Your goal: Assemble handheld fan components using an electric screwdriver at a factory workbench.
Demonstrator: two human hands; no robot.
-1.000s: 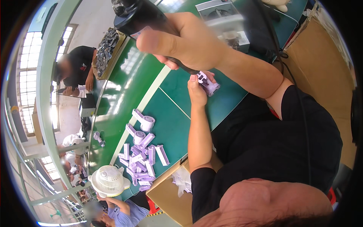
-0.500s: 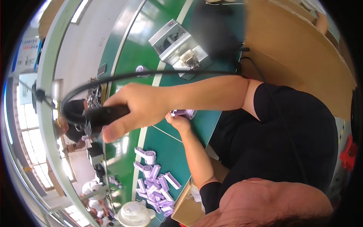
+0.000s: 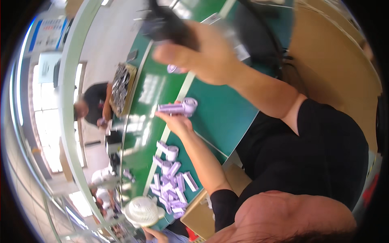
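My left hand (image 3: 178, 122) holds a lilac handheld-fan housing (image 3: 178, 107) over the green table; its round head points right and its straight handle left. The thumb lies along the housing's lower side and fingertips show at its upper edge. Higher in the picture, my right hand (image 3: 212, 54) is closed around a black corded hand tool (image 3: 172, 30), blurred by motion, with its working end hard to make out. Several similar lilac housings (image 3: 170, 182) lie in a loose pile below my left forearm. Another lilac piece (image 3: 173, 69) sits partly behind my right hand.
A grey machine (image 3: 239, 44) stands behind my right hand, mostly covered. A white round fan (image 3: 142, 211) is beside the pile. Cardboard (image 3: 332, 60) rises at the upper right. Across the table, a person in black (image 3: 97, 101) works near a box of shiny parts (image 3: 122, 87).
My right hand has swung up and right with the corded tool, off the front of my left hand. The left hand and its lilac housing now show, slightly further left. The view has shifted.
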